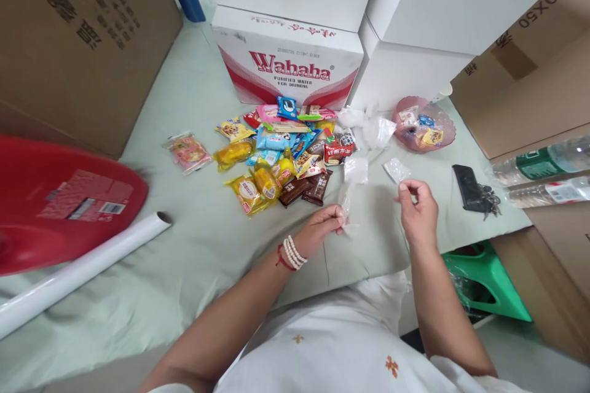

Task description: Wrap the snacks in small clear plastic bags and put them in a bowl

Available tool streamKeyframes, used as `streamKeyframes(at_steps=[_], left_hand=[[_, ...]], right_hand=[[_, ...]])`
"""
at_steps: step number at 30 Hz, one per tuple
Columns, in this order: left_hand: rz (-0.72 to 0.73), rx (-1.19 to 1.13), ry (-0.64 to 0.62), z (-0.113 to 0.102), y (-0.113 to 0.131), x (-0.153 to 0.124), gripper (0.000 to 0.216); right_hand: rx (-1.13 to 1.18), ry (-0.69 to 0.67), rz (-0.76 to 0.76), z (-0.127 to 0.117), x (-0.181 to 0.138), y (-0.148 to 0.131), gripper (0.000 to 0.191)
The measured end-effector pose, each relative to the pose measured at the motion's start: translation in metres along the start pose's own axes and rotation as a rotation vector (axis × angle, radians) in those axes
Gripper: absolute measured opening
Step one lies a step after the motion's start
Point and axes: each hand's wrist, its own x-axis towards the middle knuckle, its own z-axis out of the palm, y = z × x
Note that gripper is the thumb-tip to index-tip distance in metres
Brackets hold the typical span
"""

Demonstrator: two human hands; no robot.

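Note:
My left hand [328, 222] is closed, pinching the lower end of a thin clear plastic bag [348, 196] that stretches up along the cloth. My right hand [418, 209] is closed too, its thumb and fingers curled together; whatever it may hold cannot be made out. Just beyond the right fingertips lies a small folded clear plastic packet [396, 170]. A pile of wrapped snacks [276, 141] sits ahead of my left hand, with dark brown snack bars [317, 187] closest to it. More crumpled clear plastic [378, 131] rests right of the pile.
A pink glass bowl [449, 129] with several wrapped snacks stands at the back right. Nearby are a black phone-like item with keys [474, 190] and plastic bottles [544, 163]. Behind is a Wahaha box [295, 64]. A red container [69, 202] and white tube [92, 267] lie left.

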Motion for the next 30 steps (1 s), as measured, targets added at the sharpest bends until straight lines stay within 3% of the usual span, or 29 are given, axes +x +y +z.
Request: streamKeyframes(at_steps=[4, 5, 7, 13, 16, 19, 23, 27, 30], left_hand=[[0.03, 0.132, 0.024, 0.003, 0.0, 0.001, 0.044], [0.023, 0.136, 0.038, 0.003, -0.001, 0.001, 0.045], [-0.006, 0.097, 0.092, 0.003, -0.004, 0.001, 0.046], [-0.053, -0.128, 0.264, 0.011, 0.008, -0.018, 0.042], [-0.126, -0.143, 0.374, 0.015, 0.017, -0.036, 0.039], [-0.242, -0.148, 0.495, 0.018, 0.015, -0.048, 0.045], [-0.249, -0.095, 0.608, 0.022, 0.0, -0.047, 0.047], [-0.167, 0.008, 0.629, 0.031, -0.009, -0.036, 0.043], [-0.157, 0.005, 0.649, 0.036, -0.01, -0.03, 0.039]], right_hand=[[0.198, -0.526, 0.124, 0.014, -0.038, -0.007, 0.041], [0.228, -0.603, 0.138, 0.017, -0.045, -0.008, 0.04], [0.278, -0.593, 0.181, 0.021, -0.051, -0.008, 0.037], [0.456, -0.314, 0.37, 0.001, -0.052, 0.014, 0.041], [0.362, -0.373, 0.412, -0.014, -0.062, 0.033, 0.04], [0.021, -0.425, 0.209, -0.027, -0.073, 0.04, 0.032], [-0.199, -0.213, -0.082, -0.028, -0.08, 0.021, 0.028], [-0.27, -0.442, -0.111, 0.004, -0.082, 0.002, 0.023], [-0.312, -0.564, -0.085, 0.026, -0.08, 0.006, 0.01]])
